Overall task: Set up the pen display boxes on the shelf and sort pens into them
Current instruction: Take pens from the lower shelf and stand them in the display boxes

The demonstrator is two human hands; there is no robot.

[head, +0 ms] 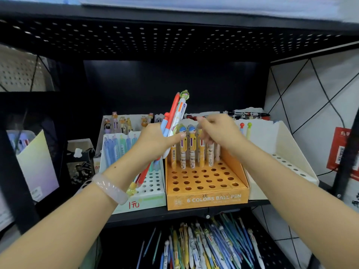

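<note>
Now, left hand [155,138]: fingers hold a bundle of pens [174,121], tilted, above the boxes.
Right hand [217,131]: fingers pinch a pen top in the far row.
Orange box [206,199]: on the shelf [186,212], between the white box [147,199] on the left and the cream box [281,152] on the right.

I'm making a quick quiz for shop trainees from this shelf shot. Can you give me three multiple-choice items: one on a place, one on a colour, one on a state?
1. Where does the orange box stand?
A. between the white-green box and the cream box
B. on the lower shelf
C. at the far left

2. What colour is the longest pen in the left hand?
A. black
B. red-orange
C. green

3. What is the left hand doing?
A. hanging idle
B. pressing flat on the shelf
C. gripping a bundle of pens

Answers: 1 A, it has a box on either side; 2 B, the red-orange shaft runs through the fist; 3 C, fingers curl round the bundle.
</note>
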